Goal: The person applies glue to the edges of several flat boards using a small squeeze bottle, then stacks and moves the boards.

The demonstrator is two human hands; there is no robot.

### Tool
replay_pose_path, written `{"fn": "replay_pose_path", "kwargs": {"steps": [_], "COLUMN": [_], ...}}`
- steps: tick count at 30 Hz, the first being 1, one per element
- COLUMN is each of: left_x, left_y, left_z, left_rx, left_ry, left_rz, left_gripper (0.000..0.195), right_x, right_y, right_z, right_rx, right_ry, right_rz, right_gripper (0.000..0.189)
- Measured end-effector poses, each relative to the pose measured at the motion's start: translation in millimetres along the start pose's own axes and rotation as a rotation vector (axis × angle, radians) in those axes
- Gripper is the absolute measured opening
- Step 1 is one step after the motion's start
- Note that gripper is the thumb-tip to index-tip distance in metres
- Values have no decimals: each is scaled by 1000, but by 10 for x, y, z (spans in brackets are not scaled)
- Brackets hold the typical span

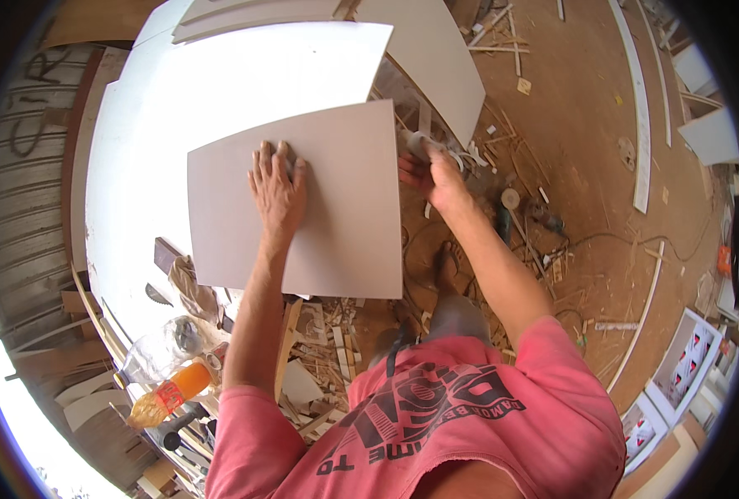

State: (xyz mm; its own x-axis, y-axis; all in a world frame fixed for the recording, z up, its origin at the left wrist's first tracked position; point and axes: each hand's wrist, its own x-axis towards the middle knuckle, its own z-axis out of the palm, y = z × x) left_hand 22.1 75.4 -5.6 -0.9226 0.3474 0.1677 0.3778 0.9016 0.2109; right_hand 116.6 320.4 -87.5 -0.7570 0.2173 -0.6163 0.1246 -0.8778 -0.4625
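Note:
My left hand (279, 187) rests palm down on a light grey-beige board (344, 237), thumb spread from the fingers. A small dark patch shows between thumb and fingers; whether it is an object or shadow is unclear. The board lies over the near right part of a bright white sheet (145, 162), its right and near edges overhanging. Just beyond the board's right edge, my right hand (435, 174) grips a pale, rounded object (417, 145), partly hidden by the fingers. A curled white strip (460, 163) hangs beside that hand.
A circular saw blade (157, 294), crumpled cloth (193, 290), clear plastic bottle (164, 349) and orange drink bottle (173, 396) lie left. Wood scraps (344, 349) litter the ground. Right of my feet are a corded power tool (544, 215) and its cable (631, 237). Another large board (438, 68) stands beyond.

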Motion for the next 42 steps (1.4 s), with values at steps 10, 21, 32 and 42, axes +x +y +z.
{"fn": "replay_pose_path", "kwargs": {"steps": [10,21,32,42], "left_x": [-279,-632,-576,-377], "left_y": [255,504,-439,-316], "left_z": [-5,-116,-262,-204], "left_rx": [16,-182,-100,22], "left_ry": [-36,-196,-71,-105], "left_rz": [30,826,500,296], "left_gripper": [56,49,47,55], "right_x": [-441,-2041,-2278,-1042], "right_y": [-48,1218,1955,-331], "right_z": [84,-809,-639,-214], "right_rx": [37,543,178,-660], "right_ry": [31,334,142,-53], "right_rz": [-44,-303,-62,-607], "right_gripper": [26,32,33,30]}}
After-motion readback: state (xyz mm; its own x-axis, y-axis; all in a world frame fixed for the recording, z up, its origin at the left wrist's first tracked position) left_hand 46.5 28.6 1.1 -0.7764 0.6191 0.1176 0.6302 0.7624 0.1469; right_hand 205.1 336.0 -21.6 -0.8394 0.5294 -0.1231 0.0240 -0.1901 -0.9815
